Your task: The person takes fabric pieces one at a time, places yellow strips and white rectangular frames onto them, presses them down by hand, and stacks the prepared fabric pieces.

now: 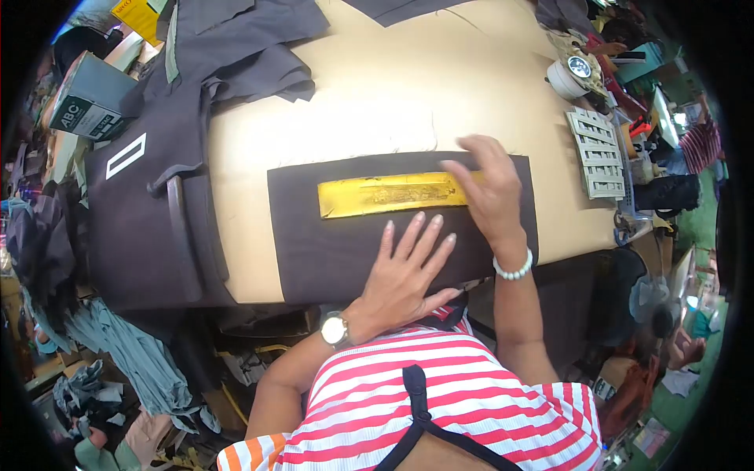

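A dark cloth piece (314, 251) lies flat across the front of the table. On it rests a yellow strip (345, 200), long and flat, with dark smudges along its middle; its right end is hidden behind my right hand. My left hand (404, 263), with a watch at the wrist, lies palm down on the cloth just below the strip, fingers spread. Over the strip's right end is my right hand (495, 188), a beaded bracelet on its wrist. Its thumb and fingers are apart, and nothing shows between them.
Dark fabric (149, 235) covers the table's left side, with a hammer-like tool (179, 228) and a white rectangular frame (126, 156) on it. A labelled box (93, 98) stands behind. Along the right edge are a slatted pale tray (597, 153) and a round white container (567, 78).
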{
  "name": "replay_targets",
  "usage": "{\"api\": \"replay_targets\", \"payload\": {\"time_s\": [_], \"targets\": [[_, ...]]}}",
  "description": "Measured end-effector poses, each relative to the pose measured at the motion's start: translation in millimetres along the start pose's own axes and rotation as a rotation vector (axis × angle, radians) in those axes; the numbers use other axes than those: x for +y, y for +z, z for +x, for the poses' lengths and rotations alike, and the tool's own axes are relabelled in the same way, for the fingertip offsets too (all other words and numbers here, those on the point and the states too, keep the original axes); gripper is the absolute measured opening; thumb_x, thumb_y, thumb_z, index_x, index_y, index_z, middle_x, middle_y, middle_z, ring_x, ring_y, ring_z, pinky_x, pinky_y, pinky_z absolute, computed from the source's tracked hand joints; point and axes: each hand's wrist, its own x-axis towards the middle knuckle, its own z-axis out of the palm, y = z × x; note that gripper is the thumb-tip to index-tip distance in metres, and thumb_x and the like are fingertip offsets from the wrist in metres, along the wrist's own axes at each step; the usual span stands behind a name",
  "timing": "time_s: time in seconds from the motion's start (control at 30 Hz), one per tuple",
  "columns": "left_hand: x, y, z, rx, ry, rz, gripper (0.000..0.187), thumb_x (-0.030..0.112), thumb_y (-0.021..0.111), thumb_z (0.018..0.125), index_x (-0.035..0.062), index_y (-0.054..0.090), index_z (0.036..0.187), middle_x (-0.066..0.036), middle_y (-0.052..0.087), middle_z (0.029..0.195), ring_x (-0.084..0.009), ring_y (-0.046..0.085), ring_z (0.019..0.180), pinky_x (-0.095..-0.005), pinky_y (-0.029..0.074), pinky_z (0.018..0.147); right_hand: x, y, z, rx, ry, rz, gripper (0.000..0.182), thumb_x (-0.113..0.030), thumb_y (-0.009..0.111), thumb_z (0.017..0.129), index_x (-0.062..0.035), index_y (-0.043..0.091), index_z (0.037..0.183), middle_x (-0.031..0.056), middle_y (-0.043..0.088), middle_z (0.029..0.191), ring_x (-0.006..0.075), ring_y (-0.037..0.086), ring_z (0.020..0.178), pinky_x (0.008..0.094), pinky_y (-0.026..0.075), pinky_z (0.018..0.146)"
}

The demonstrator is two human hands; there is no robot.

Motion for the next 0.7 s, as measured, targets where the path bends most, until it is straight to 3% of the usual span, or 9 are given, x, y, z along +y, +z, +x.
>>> {"api": "replay_targets", "payload": {"time_s": [0.03, 0.13, 0.23, 0.37, 0.5, 0.7], "targets": [[-2, -12, 0, 0.086, -0.026, -0.015, 0.067, 0.046, 0.066, 0.081, 0.0078, 0.05, 0.133, -0.02, 0.04, 0.142, -0.0381, 0.034, 0.134, -0.059, 0.023, 0.106, 4, -5, -14, 0.059, 0.106, 0.005, 0.029, -0.021, 0.07, 0.082, 0.0002, 0.061, 0.099, 0.0148, 0.063, 0.1, 0.0318, 0.061, 0.092, 0.0392, 0.047, 0.081], [-22, -42, -8, 0.239, -0.222, 0.104, 0.062, 0.026, 0.075, 0.075, 0.0047, 0.053, 0.128, -0.02, 0.047, 0.134, -0.0379, 0.043, 0.127, -0.0545, 0.031, 0.103, 4, -23, -50, 0.134, 0.409, -0.025, 0.028, -0.015, 0.066, 0.085, 0.0012, 0.06, 0.107, 0.0188, 0.061, 0.104, 0.0353, 0.059, 0.097, 0.0403, 0.047, 0.085], [-45, -60, -19, 0.361, -0.422, 0.309, 0.057, 0.02, 0.076, 0.074, 0.0016, 0.055, 0.124, -0.022, 0.054, 0.123, -0.0383, 0.049, 0.117, -0.0466, 0.039, 0.099, 15, -25, -80, 0.127, 0.457, -0.158, 0.03, -0.011, 0.059, 0.088, 0.0016, 0.057, 0.115, 0.0191, 0.06, 0.111, 0.0358, 0.056, 0.105, 0.0423, 0.043, 0.093], [-64, -62, -30, 0.314, -0.473, 0.262, 0.047, 0.013, 0.074, 0.076, 0.001, 0.058, 0.119, -0.019, 0.062, 0.111, -0.0364, 0.055, 0.111, -0.0443, 0.041, 0.097, 14, -23, -86, 0.065, 0.419, -0.203, 0.031, -0.008, 0.05, 0.092, 0.0006, 0.055, 0.122, 0.0183, 0.059, 0.117, 0.0363, 0.051, 0.115, 0.0447, 0.037, 0.1], [-62, -54, -25, 0.343, -0.496, 0.14, 0.044, 0.011, 0.071, 0.08, 0.0006, 0.058, 0.12, -0.02, 0.06, 0.117, -0.0372, 0.052, 0.116, -0.045, 0.039, 0.1, 18, -20, -78, 0.122, 0.553, -0.002, 0.029, -0.008, 0.048, 0.093, 0.0002, 0.058, 0.119, 0.0159, 0.06, 0.116, 0.0362, 0.051, 0.114, 0.0435, 0.036, 0.101], [-65, -42, -31, 0.325, -0.524, 0.165, 0.051, 0.01, 0.066, 0.085, -0.0003, 0.048, 0.132, -0.02, 0.051, 0.132, -0.0376, 0.041, 0.129, -0.0444, 0.033, 0.107, 26, -15, -77, 0.115, 0.526, 0.035, 0.028, -0.008, 0.048, 0.092, -0.0025, 0.059, 0.117, 0.0119, 0.062, 0.117, 0.0344, 0.049, 0.118, 0.0433, 0.031, 0.105]]}}
